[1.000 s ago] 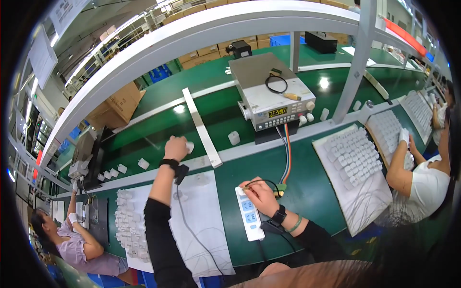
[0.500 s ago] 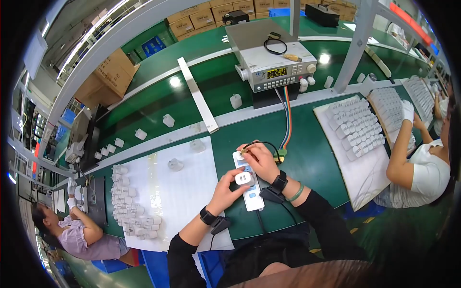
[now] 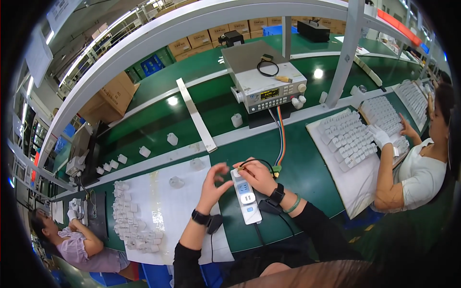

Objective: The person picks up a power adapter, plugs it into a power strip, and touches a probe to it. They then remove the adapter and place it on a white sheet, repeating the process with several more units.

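Observation:
A white power strip [image 3: 251, 214] lies lengthwise on the green bench. A white two-port USB charger [image 3: 247, 198] sits on its nearer half. At the strip's far end is another white charger [image 3: 236, 173], partly covered by my right hand [image 3: 259, 178]. That hand is closed on a cable plug [image 3: 241, 168] against this far charger. The black cable [image 3: 261, 161] arches from the plug to a small green circuit board [image 3: 275, 170]. My left hand [image 3: 211, 188] hovers just left of the strip, empty, with its fingers apart and curved.
White chargers [image 3: 126, 216] crowd the left of a white sheet [image 3: 187, 211]. A metering instrument [image 3: 269, 93] stands behind the strip, ribbon wires [image 3: 282, 139] running down. Trays of chargers [image 3: 343, 139] lie at right beside a co-worker [image 3: 408, 173]; another person [image 3: 84, 240] works at left.
My left hand has let go of the two-port charger and moved left, its fingers spreading. The charger stays on the strip. My right hand keeps its hold on the plug.

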### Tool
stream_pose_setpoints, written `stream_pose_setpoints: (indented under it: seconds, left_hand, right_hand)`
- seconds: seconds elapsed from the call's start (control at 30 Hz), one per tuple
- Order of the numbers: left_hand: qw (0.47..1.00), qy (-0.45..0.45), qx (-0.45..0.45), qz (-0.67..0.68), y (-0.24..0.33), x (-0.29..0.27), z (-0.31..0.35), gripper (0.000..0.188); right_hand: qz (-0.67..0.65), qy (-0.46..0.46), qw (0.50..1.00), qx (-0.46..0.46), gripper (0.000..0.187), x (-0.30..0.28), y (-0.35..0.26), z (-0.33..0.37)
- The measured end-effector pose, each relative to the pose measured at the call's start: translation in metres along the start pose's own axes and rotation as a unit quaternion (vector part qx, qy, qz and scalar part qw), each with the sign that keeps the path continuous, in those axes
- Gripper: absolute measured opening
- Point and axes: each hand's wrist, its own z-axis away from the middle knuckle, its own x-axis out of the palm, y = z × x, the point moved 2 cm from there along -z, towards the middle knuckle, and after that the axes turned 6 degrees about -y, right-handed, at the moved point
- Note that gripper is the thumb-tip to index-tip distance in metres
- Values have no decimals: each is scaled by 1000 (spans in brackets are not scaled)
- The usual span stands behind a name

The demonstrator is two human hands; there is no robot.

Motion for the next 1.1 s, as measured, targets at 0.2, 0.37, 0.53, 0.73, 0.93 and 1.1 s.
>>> stream_pose_setpoints:
  seconds: [0.2,0.37,0.53,0.73,0.93,1.1]
  left_hand:
    - [996,30,-38,-81,-29,10,-17,46]
    - [995,41,-17,-84,-34,15,-20,44]
    - [996,24,-16,-80,-23,9,-21,44]
    - [999,1,13,-33,-31,8,-17,45]
    - [1000,7,11,-8,-26,7,-16,45]
    - [935,177,87,295,-5,-26,-67,43]
  right_hand:
    - [-73,-4,997,-5,15,-2,-5,-10]
    - [-81,-20,997,5,14,-6,-4,-11]
    - [-219,31,975,34,14,-26,-33,-18]
    - [-135,-69,986,66,14,-33,-56,30]
    - [82,-90,993,-3,15,-25,-66,40]
    - [49,-105,992,49,17,-16,-50,55]
